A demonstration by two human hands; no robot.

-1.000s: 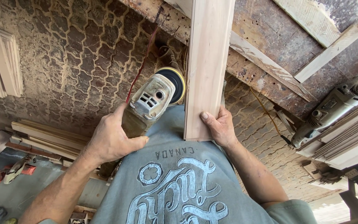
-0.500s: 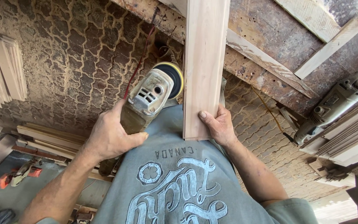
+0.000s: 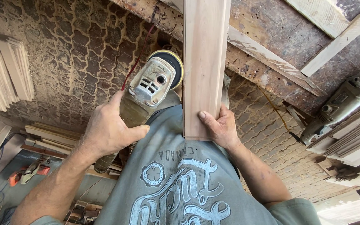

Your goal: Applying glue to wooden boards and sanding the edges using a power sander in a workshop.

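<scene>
Head view: left hand (image 3: 109, 129) wrapped round a dusty grey angle grinder with a sanding disc (image 3: 153, 85), right hand (image 3: 219, 127) pinching the near end of a long pale wooden board (image 3: 205, 62). Disc just beside the board edge; could gouge if tilted. Loose 1-hand hold, might kick.

Head camera, looking steeply down, close in

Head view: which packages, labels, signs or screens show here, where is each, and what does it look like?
No packages, signs or screens.
Shirt print: pale blue-white ornate lettering and a round emblem on the grey T-shirt, bottom centre, below both hands.
No label can be made out on the sander or the second power tool.
</scene>
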